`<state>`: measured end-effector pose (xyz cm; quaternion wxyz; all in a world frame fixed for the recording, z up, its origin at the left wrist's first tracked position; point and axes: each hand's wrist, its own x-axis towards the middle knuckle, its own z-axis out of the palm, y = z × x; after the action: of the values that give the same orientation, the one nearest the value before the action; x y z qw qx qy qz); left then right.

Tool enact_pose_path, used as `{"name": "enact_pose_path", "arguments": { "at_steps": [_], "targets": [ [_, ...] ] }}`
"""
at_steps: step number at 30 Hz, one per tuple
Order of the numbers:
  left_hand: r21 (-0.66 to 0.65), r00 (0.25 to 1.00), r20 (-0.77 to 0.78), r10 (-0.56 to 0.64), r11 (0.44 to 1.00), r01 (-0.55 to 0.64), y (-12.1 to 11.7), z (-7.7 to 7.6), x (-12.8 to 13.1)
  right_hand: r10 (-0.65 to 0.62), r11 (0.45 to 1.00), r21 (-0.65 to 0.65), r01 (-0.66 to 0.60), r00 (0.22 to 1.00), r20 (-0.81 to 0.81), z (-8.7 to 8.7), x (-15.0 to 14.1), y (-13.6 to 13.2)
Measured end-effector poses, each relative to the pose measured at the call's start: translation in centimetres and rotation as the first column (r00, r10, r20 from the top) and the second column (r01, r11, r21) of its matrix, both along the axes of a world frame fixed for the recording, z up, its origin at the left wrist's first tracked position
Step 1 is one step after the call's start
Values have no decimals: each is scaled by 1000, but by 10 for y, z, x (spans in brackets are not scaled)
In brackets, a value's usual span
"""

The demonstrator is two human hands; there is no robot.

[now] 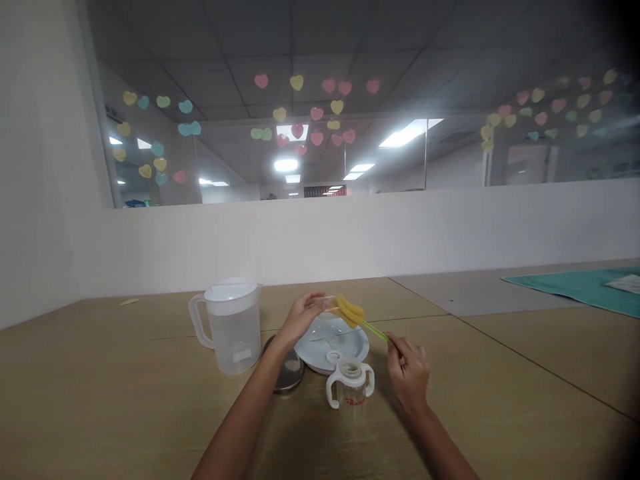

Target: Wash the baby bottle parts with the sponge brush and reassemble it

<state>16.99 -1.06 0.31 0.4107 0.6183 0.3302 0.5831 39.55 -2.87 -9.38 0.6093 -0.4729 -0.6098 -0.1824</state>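
Bottle [353, 393] just on your side of the bowl [359, 345], you hold the cup [326, 305] above it in your left hand's [300, 319] fingers and pinch the brush [351, 312] in your right hand's [410, 375], so brace lightly and twist gently.

You're looking out through the one camera on your head, facing forward and tipped down over the table [140, 413]. It's a wide view: your forearms run in from the bottom edge, your left hand [301, 319] and right hand [411, 375] sit just below mid-frame, close to the lens. Beyond them you've got the white wall [325, 237], then the glass panel [235, 73] filling the top, with dark shading down your right edge.
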Motion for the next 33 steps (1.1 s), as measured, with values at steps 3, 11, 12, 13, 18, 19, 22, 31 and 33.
{"name": "enact_pose_path", "arguments": {
  "at_steps": [3,11,12,13,18,19,22,31,33],
  "targets": [
    [-39,997,43,-58,997,60,-6,3,2,61,997,-36,-63,997,-37,1,-2,0],
    [100,850,-517,-107,978,184,-12,5,-13,92,981,-163,-101,994,-58,2,-6,-1],
    [191,821,-571,-4,972,138,-12,7,-17,70,981,-177,-82,995,-74,2,-6,0],
    [275,782,-612,115,958,74,-13,10,-23,44,979,-192,-62,995,-95,2,-6,1],
    [330,434,-810,395,918,-220,-12,14,-56,-82,965,-262,24,974,-210,2,0,5],
    [273,347,-870,350,929,-251,-10,12,-61,-97,962,-270,36,972,-216,2,1,5],
    [83,186,-972,142,951,-296,2,-1,-71,-98,960,-274,53,983,-153,1,2,6],
    [106,313,-939,141,986,-125,22,-34,-55,-93,935,-337,108,994,60,-5,-1,11],
    [156,350,-919,183,982,-104,20,-30,-53,-111,927,-353,125,992,59,-5,0,11]
  ]
}}
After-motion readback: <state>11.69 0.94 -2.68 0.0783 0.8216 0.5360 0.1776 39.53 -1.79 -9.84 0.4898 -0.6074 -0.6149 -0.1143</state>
